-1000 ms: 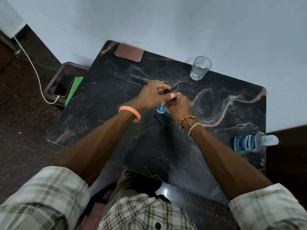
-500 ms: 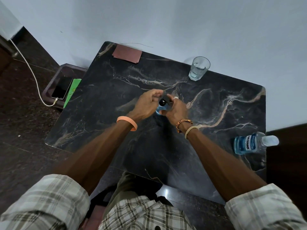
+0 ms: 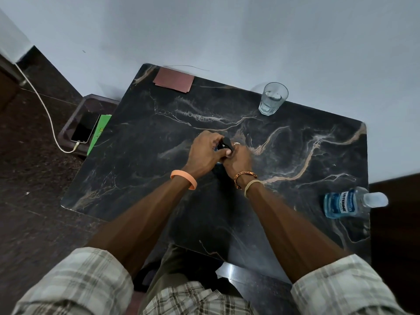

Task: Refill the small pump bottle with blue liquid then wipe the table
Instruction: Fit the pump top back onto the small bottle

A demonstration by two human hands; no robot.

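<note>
Both hands (image 3: 204, 152) (image 3: 238, 162) grip the small pump bottle (image 3: 227, 143).

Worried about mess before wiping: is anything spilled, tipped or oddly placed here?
No spill shows on the table. Only the mouthwash bottle stands out: it sits at the table's right edge, where a knock might send it off.

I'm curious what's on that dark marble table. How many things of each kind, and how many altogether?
Bottles: 2 (small pump bottle, gripped by the left hand and right hand; blue mouthwash bottle)
Glasses: 1 (drinking glass)
Cloths: 1 (flat brown cloth)
Total: 4
</note>
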